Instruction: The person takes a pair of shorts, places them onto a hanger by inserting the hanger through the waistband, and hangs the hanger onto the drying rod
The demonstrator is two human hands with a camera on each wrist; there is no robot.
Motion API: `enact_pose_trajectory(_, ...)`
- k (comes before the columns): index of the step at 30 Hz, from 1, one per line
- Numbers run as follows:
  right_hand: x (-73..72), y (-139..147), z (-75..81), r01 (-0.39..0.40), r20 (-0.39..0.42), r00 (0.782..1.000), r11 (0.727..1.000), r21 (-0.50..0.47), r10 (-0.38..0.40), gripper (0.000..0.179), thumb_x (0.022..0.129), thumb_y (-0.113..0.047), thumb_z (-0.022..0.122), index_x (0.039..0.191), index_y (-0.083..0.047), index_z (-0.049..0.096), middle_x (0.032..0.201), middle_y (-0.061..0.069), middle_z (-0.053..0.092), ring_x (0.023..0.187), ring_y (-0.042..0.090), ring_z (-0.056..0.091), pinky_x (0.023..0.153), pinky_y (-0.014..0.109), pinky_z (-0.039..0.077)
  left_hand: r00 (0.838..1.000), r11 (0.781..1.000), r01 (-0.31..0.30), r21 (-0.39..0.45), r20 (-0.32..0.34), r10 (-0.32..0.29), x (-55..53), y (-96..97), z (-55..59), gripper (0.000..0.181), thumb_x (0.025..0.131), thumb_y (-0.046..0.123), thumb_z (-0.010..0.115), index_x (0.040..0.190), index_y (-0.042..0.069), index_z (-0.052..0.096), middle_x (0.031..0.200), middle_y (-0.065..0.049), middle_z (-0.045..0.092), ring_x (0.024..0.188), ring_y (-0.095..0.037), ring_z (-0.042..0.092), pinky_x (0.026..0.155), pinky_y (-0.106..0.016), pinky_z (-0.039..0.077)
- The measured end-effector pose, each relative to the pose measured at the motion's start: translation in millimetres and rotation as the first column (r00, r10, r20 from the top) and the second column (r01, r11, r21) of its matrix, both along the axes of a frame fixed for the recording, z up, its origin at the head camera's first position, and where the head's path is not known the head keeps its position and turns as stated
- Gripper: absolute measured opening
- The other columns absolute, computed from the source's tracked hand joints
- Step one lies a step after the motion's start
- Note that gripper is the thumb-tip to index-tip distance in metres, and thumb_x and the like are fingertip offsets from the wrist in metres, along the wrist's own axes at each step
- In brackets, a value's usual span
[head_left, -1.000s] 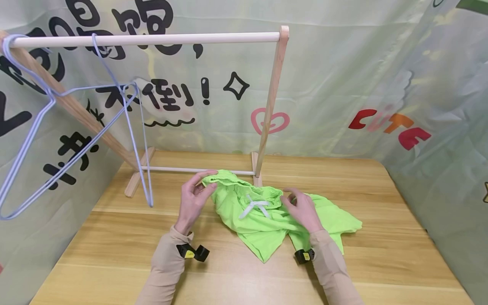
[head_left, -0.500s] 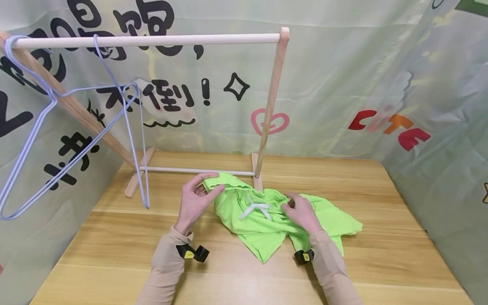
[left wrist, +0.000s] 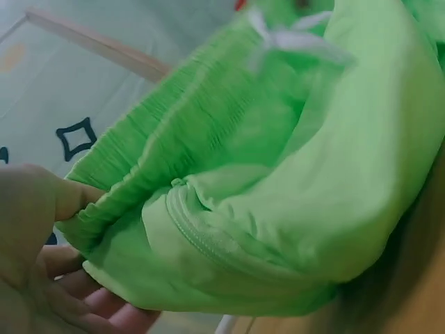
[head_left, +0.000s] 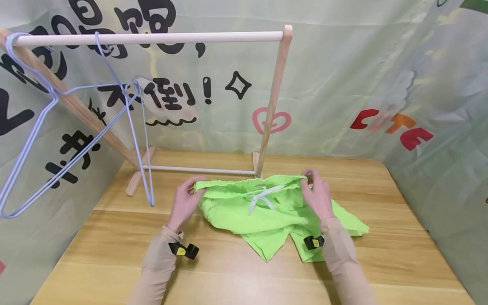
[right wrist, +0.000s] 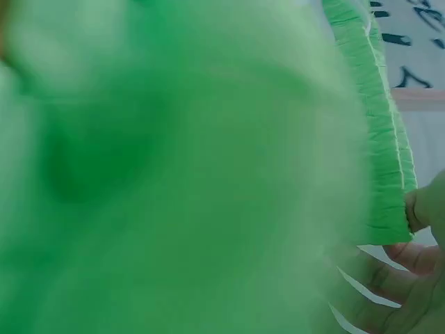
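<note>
Bright green shorts (head_left: 244, 214) with a gathered elastic waistband and a white drawstring bow (head_left: 263, 197) are stretched between my two hands. My left hand (head_left: 185, 202) pinches the left end of the waistband. Thumb and fingers lie on either side of the waistband (left wrist: 149, 149) in the left wrist view, where a curved pocket seam shows below. At the other end, my right hand (head_left: 318, 192) pinches the waistband's right corner. In the right wrist view blurred green cloth fills most of the frame, with the right hand (right wrist: 410, 278) at its edge. The legs hang down over the table.
A wooden clothes rack (head_left: 271, 101) with a white top rail (head_left: 183, 38) stands behind the shorts. Two pale blue hangers (head_left: 28, 152) hang at its left. The wooden table (head_left: 381, 254) is enclosed by printed cloth walls (head_left: 324, 84).
The waistband has gone from slack and bunched to straight and taut. My right hand has moved up and right with its corner; my left has shifted slightly left.
</note>
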State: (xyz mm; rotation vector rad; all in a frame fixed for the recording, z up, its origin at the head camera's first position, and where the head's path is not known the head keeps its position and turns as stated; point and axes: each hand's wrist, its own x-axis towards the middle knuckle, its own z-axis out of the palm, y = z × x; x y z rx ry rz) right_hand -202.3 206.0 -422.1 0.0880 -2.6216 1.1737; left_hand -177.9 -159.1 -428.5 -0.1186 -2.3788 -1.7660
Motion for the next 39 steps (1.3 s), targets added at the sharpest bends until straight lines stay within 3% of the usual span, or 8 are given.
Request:
enact_pose_trajectory(5,-6.8,-1.1,36.4,-0.028,-0.111,0.994,0.999,-0.037,0.024,0.035,0.100,-0.006,0.043,0.129,0.002,0.060,0.115,0.028,0.069,0.094,0.037,0.067,0.067,0.015,0.048,0.999,0.999,-0.021,-0.047,0.044,0.024,-17.4,-2.3,14.4,0.032,0.102,0.008,0.051,0.130,-0.004,0.061,0.129,-0.025,0.065,0.105,-0.029,0.069,0.073,-0.011,0.050)
enact_pose_trajectory(8,-10.7,-6.7,56.8,-0.017,-0.172,0.985,0.997,-0.076,0.004,0.034,0.100,-0.005,0.044,0.127,0.003,0.063,0.112,0.027,0.070,0.088,0.027,0.066,0.067,0.009,0.047,0.998,0.989,-0.042,0.143,0.049,0.035,-29.3,3.6,36.7,0.031,0.104,0.010,0.043,0.127,-0.005,0.057,0.116,-0.018,0.063,0.095,-0.015,0.062,0.076,-0.013,0.049)
enact_pose_trajectory(15,-14.9,-17.5,107.1,0.008,-0.419,0.899,0.963,-0.271,-0.125,0.022,0.094,0.002,0.047,0.099,0.008,0.067,0.074,-0.005,0.058,0.057,-0.001,0.040,0.052,0.014,0.034,0.989,0.800,0.037,0.599,-0.138,0.057,-43.1,30.1,108.6,0.027,0.109,0.013,0.028,0.122,0.011,0.052,0.114,0.000,0.058,0.104,-0.013,0.058,0.098,-0.025,0.053)
enact_pose_trajectory(21,-17.7,-21.6,139.0,-0.153,-0.641,0.730,0.858,-0.491,-0.237,0.027,0.087,0.002,0.047,0.085,-0.015,0.067,0.075,-0.015,0.059,0.060,-0.001,0.046,0.055,0.015,0.035,0.860,0.732,0.071,0.678,-0.413,0.300,-41.8,49.6,159.1,0.029,0.107,0.004,0.031,0.102,0.014,0.058,0.098,0.002,0.061,0.095,-0.012,0.058,0.092,-0.026,0.051)
enact_pose_trajectory(24,-16.2,-19.2,137.6,-0.185,-0.669,0.688,0.824,-0.536,-0.280,0.028,0.085,0.000,0.046,0.082,-0.018,0.066,0.075,-0.011,0.060,0.062,0.001,0.049,0.056,0.016,0.036,0.798,0.762,0.083,0.642,-0.501,0.335,-37.2,52.6,166.3,0.030,0.101,-0.007,0.037,0.096,0.011,0.060,0.092,0.004,0.062,0.092,-0.012,0.058,0.088,-0.026,0.051)
enact_pose_trajectory(27,-10.2,-12.1,124.2,-0.092,-0.589,0.756,0.845,-0.527,-0.286,0.030,0.085,0.002,0.046,0.078,-0.019,0.066,0.071,-0.014,0.059,0.059,0.000,0.047,0.054,0.016,0.035,0.815,0.850,0.013,0.527,-0.498,0.296,-34.1,47.3,152.3,0.029,0.092,-0.011,0.043,0.092,0.010,0.062,0.087,0.010,0.064,0.083,-0.007,0.057,0.079,-0.022,0.051)
enact_pose_trajectory(32,1.7,2.0,85.2,0.052,-0.305,0.933,0.910,-0.411,-0.191,0.022,0.086,0.003,0.051,0.081,-0.009,0.069,0.067,-0.021,0.059,0.057,0.000,0.048,0.052,0.013,0.041,0.939,0.948,-0.130,0.290,-0.270,0.211,-31.9,31.1,94.7,0.017,0.088,-0.006,0.053,0.100,0.001,0.064,0.089,0.009,0.064,0.077,-0.006,0.054,0.070,-0.018,0.047)
enact_pose_trajectory(39,10.1,3.0,27.4,-0.008,-0.082,0.996,0.863,-0.506,-0.039,0.016,0.091,0.005,0.052,0.096,0.012,0.065,0.075,-0.017,0.062,0.071,0.003,0.053,0.065,0.015,0.046,0.997,0.992,-0.073,0.099,0.025,0.071,-21.7,15.3,23.7,0.021,0.090,0.003,0.058,0.108,-0.001,0.069,0.115,-0.018,0.070,0.109,-0.023,0.060,0.103,-0.038,0.044)
